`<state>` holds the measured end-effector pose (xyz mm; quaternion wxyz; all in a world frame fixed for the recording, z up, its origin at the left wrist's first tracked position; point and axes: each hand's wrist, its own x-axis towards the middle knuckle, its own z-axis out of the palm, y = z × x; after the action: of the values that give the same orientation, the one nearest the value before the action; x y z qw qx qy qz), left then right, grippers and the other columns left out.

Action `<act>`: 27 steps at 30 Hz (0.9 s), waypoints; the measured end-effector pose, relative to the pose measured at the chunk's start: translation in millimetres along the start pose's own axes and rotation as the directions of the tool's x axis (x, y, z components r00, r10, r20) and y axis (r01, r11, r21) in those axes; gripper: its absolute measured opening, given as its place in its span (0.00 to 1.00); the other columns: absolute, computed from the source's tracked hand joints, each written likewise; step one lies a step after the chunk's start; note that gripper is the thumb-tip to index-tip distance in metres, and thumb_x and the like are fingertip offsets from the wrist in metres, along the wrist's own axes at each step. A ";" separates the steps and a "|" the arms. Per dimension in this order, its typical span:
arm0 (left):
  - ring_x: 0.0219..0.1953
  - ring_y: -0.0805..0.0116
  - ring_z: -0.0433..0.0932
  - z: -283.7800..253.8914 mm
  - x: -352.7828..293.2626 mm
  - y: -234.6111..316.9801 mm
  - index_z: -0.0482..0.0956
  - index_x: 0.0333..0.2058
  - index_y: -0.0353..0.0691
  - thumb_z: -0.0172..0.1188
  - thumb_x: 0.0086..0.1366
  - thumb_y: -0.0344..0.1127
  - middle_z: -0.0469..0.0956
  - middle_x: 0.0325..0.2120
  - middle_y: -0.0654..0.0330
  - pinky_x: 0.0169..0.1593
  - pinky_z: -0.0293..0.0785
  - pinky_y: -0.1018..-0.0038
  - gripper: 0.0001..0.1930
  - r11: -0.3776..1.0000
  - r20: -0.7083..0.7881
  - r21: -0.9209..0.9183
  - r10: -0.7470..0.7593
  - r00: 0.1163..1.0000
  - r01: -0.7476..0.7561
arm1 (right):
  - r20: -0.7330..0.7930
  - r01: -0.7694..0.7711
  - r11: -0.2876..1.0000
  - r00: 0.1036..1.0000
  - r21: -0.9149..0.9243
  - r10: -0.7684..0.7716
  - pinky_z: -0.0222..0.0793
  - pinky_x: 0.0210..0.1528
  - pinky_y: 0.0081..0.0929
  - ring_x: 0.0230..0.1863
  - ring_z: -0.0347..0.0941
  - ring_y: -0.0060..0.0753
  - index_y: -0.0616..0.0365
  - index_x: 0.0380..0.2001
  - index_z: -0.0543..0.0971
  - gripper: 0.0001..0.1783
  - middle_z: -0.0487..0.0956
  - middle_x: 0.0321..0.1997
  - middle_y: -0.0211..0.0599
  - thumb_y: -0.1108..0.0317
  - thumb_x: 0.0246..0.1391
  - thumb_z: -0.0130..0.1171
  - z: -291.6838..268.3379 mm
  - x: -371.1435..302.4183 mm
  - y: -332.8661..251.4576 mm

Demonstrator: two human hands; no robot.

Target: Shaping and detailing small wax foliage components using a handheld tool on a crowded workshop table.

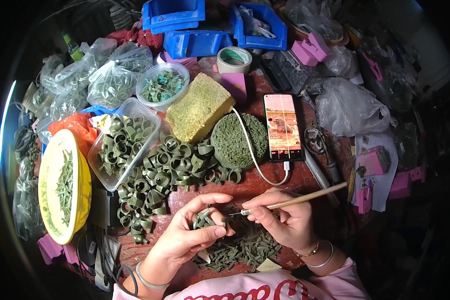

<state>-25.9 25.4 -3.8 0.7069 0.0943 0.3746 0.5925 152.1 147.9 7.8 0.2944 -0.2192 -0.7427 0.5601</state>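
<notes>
My left hand (187, 234) is closed around small dark green pieces (202, 220), which look like ring-shaped parts; my fingers partly cover them. My right hand (289, 224) pinches a thin-tipped tool with a pale wooden handle (312, 196). The tool's fine metal tip points left, right by the green pieces. Below both hands lies a heap of small dark green strips (250, 250). Beyond my left hand, many loose green rings (152, 172) are spread over the red table (182, 196). More rings fill a tilted clear plastic tub (158, 122).
A yellow bowl (82, 172) with green strips leans at left. Farther back are a yellow sponge block (197, 107), a round green foam pad (237, 142), a tape roll (234, 67) and blue bins (197, 46). A phone (284, 125) with a white cable (252, 150) lies right of centre.
</notes>
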 end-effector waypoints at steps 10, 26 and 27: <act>0.35 0.75 0.80 -0.6 -2.7 2.6 0.71 0.52 0.35 0.63 0.54 0.20 0.74 0.29 0.67 0.20 0.65 0.91 0.25 0.991 0.063 0.120 -0.065 0.996 0.057 | 0.002 0.000 1.000 1.000 -0.018 0.000 0.71 0.28 0.18 0.28 0.78 0.23 0.66 0.36 0.80 0.07 0.81 0.29 0.38 0.73 0.56 0.60 1.6 0.8 4.5; 0.37 0.73 0.80 -0.6 -3.0 1.5 0.73 0.49 0.33 0.64 0.54 0.20 0.74 0.29 0.67 0.29 0.73 0.89 0.22 0.997 0.029 0.066 -0.041 0.999 0.039 | -0.037 -0.066 0.997 0.997 0.039 0.067 0.72 0.30 0.18 0.29 0.79 0.23 0.66 0.35 0.80 0.07 0.81 0.30 0.37 0.73 0.57 0.58 1.6 0.2 0.5; 0.37 0.73 0.80 -1.1 -3.0 1.5 0.73 0.49 0.33 0.64 0.54 0.20 0.74 0.29 0.67 0.29 0.73 0.89 0.22 0.997 0.029 0.065 -0.041 0.999 0.039 | -0.040 -0.069 0.997 0.997 0.042 0.071 0.72 0.30 0.18 0.29 0.79 0.23 0.66 0.35 0.80 0.07 0.81 0.30 0.37 0.73 0.57 0.58 1.7 0.3 0.1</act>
<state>-27.8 22.7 -2.5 0.7207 0.1186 0.3848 0.5643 150.7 146.9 7.4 0.2943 -0.2506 -0.7167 0.5805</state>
